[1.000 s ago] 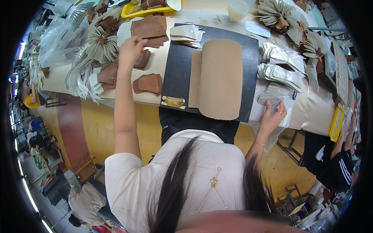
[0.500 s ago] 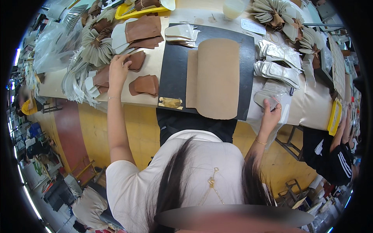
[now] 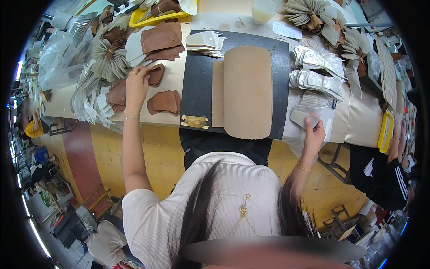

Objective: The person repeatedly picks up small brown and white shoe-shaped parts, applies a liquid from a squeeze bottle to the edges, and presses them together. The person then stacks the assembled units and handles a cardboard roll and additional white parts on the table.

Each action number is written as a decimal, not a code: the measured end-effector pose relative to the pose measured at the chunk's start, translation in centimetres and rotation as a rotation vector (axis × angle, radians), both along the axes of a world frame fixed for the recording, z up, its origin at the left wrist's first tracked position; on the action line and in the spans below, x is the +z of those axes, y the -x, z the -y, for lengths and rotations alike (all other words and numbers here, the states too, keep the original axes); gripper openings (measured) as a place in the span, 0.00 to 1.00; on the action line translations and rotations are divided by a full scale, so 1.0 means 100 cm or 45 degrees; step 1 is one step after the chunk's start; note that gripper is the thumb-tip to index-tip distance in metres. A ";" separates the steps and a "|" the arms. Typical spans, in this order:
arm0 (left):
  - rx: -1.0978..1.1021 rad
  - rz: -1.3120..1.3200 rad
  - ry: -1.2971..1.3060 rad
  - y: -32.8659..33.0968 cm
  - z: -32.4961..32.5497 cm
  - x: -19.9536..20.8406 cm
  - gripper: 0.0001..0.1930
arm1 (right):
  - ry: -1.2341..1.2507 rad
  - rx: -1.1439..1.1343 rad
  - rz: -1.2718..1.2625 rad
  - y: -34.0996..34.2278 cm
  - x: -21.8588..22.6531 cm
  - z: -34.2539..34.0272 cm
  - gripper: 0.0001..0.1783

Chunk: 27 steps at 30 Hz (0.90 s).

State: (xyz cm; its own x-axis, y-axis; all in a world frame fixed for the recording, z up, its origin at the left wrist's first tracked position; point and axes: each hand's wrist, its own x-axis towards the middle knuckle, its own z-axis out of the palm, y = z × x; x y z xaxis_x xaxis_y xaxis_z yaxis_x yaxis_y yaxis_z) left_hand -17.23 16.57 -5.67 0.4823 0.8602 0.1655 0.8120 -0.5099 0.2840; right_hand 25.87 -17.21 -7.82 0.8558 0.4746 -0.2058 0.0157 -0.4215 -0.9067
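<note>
My left hand [image 3: 138,87] is at the left part of the table, fingers bent over the left end of a small stack of brown leather pieces [image 3: 156,75]. Its fingertips touch the leather, but whether they grip a single piece is hidden. Below it lies another small brown stack [image 3: 165,102]. On the right, my right hand [image 3: 314,136] pinches the near edge of a fanned stack of pale, thin pieces [image 3: 309,106] between thumb and fingers. Between the hands, a curved tan sheet [image 3: 247,92] rests on a black board [image 3: 197,85].
Pale wrapped stacks [image 3: 317,83] lie beyond my right hand. Larger brown pieces [image 3: 162,38] and fanned bundles [image 3: 109,60] crowd the left. A yellow tray [image 3: 168,15] and a cup of cloudy liquid [image 3: 263,11] stand at the back. Another person's arm [image 3: 397,141] shows at far right.
The whole view has shifted slightly. My right hand has drawn the edge of the pale pieces a little toward me; my left hand stays at the brown stack.
</note>
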 end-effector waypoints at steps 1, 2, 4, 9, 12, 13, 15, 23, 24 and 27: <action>-0.012 0.030 -0.007 0.000 -0.001 0.000 0.13 | -0.028 0.033 -0.012 -0.001 0.001 0.002 0.15; -0.006 0.027 0.047 0.001 -0.004 0.002 0.13 | -0.058 0.025 -0.043 -0.002 0.003 0.003 0.14; -0.042 0.060 0.119 0.002 -0.015 0.007 0.14 | -0.086 0.033 -0.079 -0.004 0.006 0.005 0.13; -0.019 -0.086 0.543 -0.002 -0.049 0.023 0.12 | -0.099 0.050 -0.053 -0.003 0.010 0.006 0.12; -0.141 -0.189 0.352 -0.007 -0.045 0.021 0.06 | -0.100 -0.006 -0.055 0.000 0.013 0.007 0.12; -0.182 -0.197 0.276 -0.008 -0.040 0.018 0.04 | -0.161 0.016 -0.083 0.001 0.015 0.006 0.12; -0.246 -0.335 0.128 -0.008 -0.028 0.013 0.03 | -0.201 -0.079 -0.207 0.002 0.019 0.006 0.13; 0.107 0.181 0.367 -0.002 -0.030 0.005 0.13 | -0.237 0.055 -0.227 0.001 0.029 0.000 0.14; 0.094 0.166 0.388 0.000 -0.033 0.006 0.13 | -0.212 0.010 -0.262 0.001 0.029 -0.001 0.13; -0.026 0.042 0.318 0.004 -0.038 0.009 0.13 | -0.265 0.053 -0.240 0.003 0.030 -0.001 0.13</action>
State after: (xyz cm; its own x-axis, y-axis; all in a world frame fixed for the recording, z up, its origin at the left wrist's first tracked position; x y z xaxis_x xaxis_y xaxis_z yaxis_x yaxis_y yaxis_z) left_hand -17.62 20.37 -4.77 0.4981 0.8664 -0.0348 0.7903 -0.4371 0.4294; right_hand 25.60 -17.14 -4.79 0.7905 0.5575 -0.2536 -0.1477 -0.2284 -0.9623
